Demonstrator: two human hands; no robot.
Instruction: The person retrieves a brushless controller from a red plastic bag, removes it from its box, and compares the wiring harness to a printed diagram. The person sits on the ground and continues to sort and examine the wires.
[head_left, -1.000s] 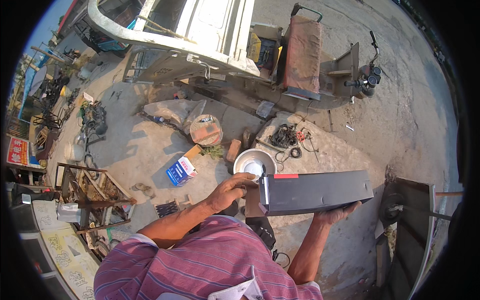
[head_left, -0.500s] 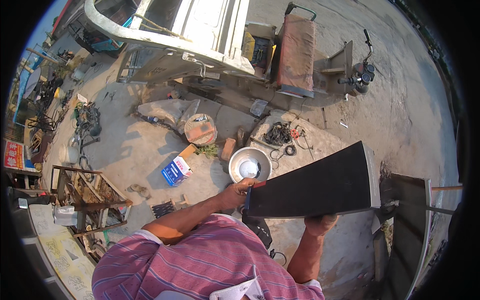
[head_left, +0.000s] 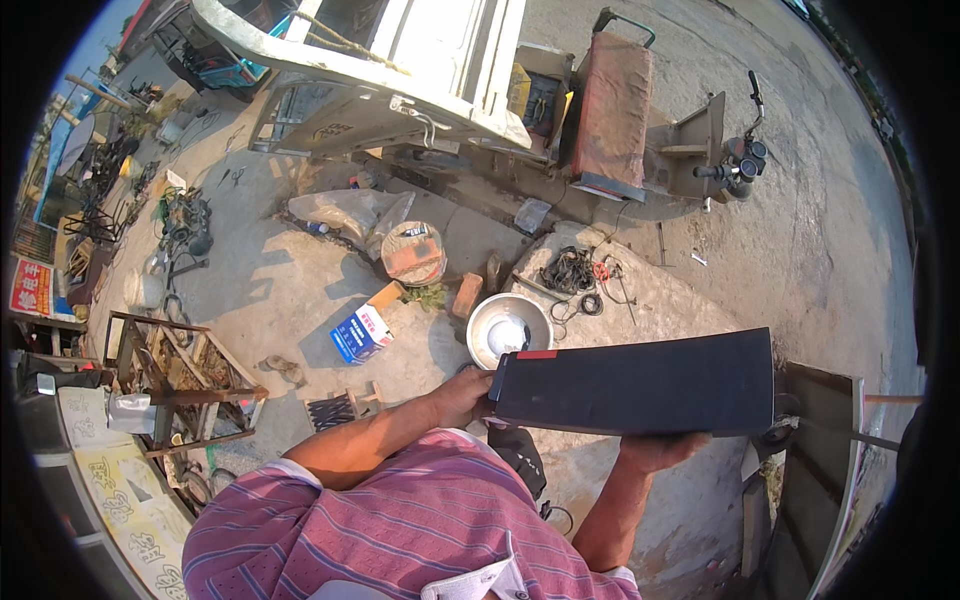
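Observation:
A long black box [head_left: 640, 385] with a small red patch near its left end lies level across the front of my body. My left hand [head_left: 466, 396] grips its left end, with the fingertips partly hidden behind the edge. Under the near long side, my right hand [head_left: 664, 452] supports the box, and most of its fingers are hidden beneath. Just beyond the box's left end a metal basin [head_left: 510, 318] stands on the ground with something pale inside. A blue and white carton [head_left: 361, 335] with raised flaps sits left of the basin.
Ahead stands a cargo tricycle with a white bed [head_left: 440, 50] and a worn reddish seat [head_left: 612, 110]. Tangled black cables [head_left: 568, 270], a brick [head_left: 466, 294] and a round stool-like top [head_left: 413, 254] lie beyond the basin. A rusty metal frame [head_left: 185, 385] is on the left, a dark panel [head_left: 815, 480] on the right.
The box has turned in my hands: its far right end has come down and nearer, so its top now looks narrower. My right hand has shifted slightly to the right beneath it.

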